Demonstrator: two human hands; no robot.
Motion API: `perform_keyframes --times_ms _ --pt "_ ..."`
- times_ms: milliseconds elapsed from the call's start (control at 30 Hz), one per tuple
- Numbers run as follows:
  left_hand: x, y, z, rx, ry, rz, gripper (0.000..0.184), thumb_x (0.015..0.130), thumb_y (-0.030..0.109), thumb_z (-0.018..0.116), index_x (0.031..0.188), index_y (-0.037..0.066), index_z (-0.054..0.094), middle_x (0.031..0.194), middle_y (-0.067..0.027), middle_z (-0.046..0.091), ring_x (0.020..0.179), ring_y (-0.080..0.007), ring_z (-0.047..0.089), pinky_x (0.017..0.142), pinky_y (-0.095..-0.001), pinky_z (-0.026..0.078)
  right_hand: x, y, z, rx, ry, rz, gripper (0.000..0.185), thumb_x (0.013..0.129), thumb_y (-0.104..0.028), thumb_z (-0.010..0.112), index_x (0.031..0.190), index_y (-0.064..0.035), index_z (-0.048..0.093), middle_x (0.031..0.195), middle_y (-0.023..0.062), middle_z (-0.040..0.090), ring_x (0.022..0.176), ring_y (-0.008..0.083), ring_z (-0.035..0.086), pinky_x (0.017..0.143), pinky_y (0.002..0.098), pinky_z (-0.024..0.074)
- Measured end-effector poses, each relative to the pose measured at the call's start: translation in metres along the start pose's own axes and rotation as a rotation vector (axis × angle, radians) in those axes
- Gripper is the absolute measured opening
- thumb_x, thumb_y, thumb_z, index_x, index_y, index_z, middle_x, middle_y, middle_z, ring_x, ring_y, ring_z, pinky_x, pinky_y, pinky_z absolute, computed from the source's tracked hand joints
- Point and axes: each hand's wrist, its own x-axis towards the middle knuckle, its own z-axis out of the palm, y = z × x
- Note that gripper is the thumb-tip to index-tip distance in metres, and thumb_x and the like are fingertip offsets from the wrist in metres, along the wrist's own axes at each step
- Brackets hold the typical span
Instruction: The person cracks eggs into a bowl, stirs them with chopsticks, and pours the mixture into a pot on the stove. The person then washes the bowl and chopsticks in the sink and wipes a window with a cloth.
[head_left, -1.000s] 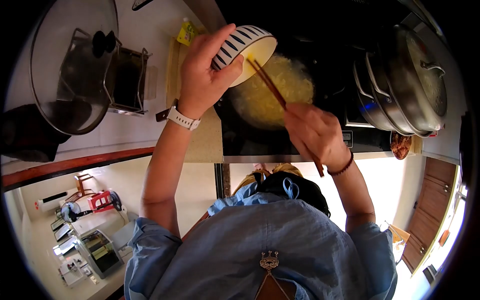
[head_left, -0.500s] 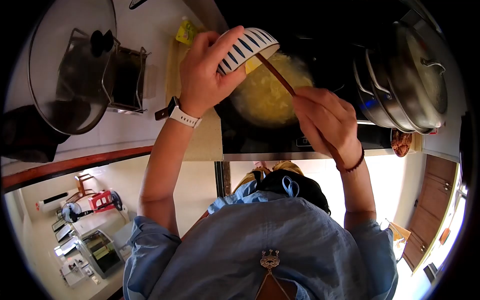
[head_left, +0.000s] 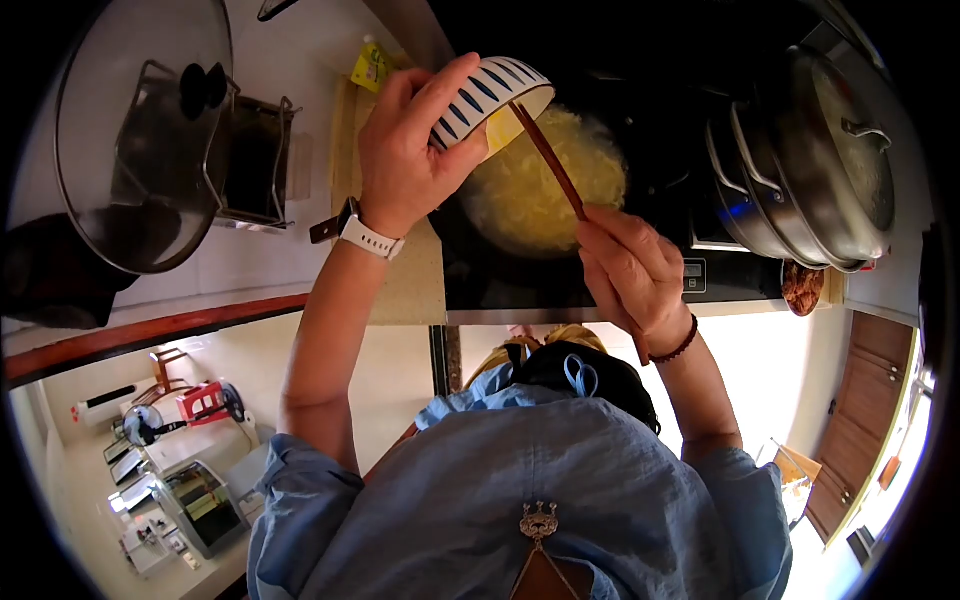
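bowl (head_left: 495,92) tips steeper now, likely emptying better over yellow food (head_left: 555,200); left fingers (head_left: 438,98) grip it, right fingers (head_left: 612,228) pinch chopsticks (head_left: 550,162).

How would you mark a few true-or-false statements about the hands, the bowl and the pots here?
1. The left hand holds a striped bowl, tilted. True.
2. The right hand holds a spoon. False: it holds chopsticks.
3. The white watch strap is on the right wrist. False: it is on the left.
4. Yellowish food shows past the bowl's rim. True.
5. The nearest steel pot is uncovered. False: a lid with a handle covers the steel pot.
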Motion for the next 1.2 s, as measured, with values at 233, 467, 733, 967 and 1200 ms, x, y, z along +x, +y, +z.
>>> perform_keyframes --times_ms 233,467,733,967,1200 --pt "0.003 -0.006 -0.002 -0.077 0.030 0.004 0.055 0.067 0.005 0.072 0.121 0.013 0.066 0.093 -0.0098 0.061 0.079 -0.0239 0.062 0.069 -0.0322 0.053 -0.005 0.009 -0.002 0.250 -0.051 0.109 0.021 0.079 0.000 0.067 0.100 0.0045 0.068 0.097 0.0174 0.069 0.084 0.0274 0.070 0.067 0.0348 0.0577" --pt "-0.001 0.003 -0.007 -0.030 -0.033 -0.029 0.053 0.075 0.000 0.068 0.126 0.008 0.063 0.105 -0.0122 0.062 0.093 -0.0227 0.063 0.078 -0.0301 0.052 -0.011 0.012 -0.007 0.309 0.037 0.239 0.011 0.086 0.000 0.062 0.095 0.0025 0.068 0.097 0.0183 0.070 0.086 0.0245 0.070 0.066 0.0313 0.0581" --pt "-0.010 0.017 -0.009 0.060 -0.043 -0.018 0.054 0.072 0.000 0.069 0.126 0.007 0.063 0.106 -0.0134 0.061 0.097 -0.0266 0.062 0.082 -0.0341 0.052 -0.007 -0.005 0.005 0.122 0.061 0.230 0.019 0.080 0.008 0.065 0.097 0.0020 0.067 0.097 0.0167 0.068 0.077 0.0239 0.068 0.065 0.0283 0.0540" --pt "-0.040 -0.001 0.000 -0.511 0.205 -0.714 0.039 0.091 0.013 0.061 0.126 -0.001 0.058 0.111 -0.0077 0.065 0.095 -0.0157 0.063 0.080 -0.0289 0.052 -0.022 0.002 -0.024 0.374 -0.628 0.392 0.009 0.082 -0.003 0.070 0.090 -0.0010 0.069 0.094 0.0137 0.068 0.078 0.0271 0.068 0.066 0.0332 0.0540" --pt "-0.044 0.007 -0.012 -0.824 0.358 -1.251 0.043 0.086 0.023 0.066 0.124 0.003 0.059 0.109 -0.0071 0.065 0.090 -0.0158 0.067 0.067 -0.0285 0.056 -0.061 0.104 0.065 -0.216 -0.711 0.271 0.019 0.089 -0.016 0.063 0.104 -0.0046 0.066 0.101 0.0126 0.068 0.087 0.0318 0.066 0.074 0.0364 0.0538"
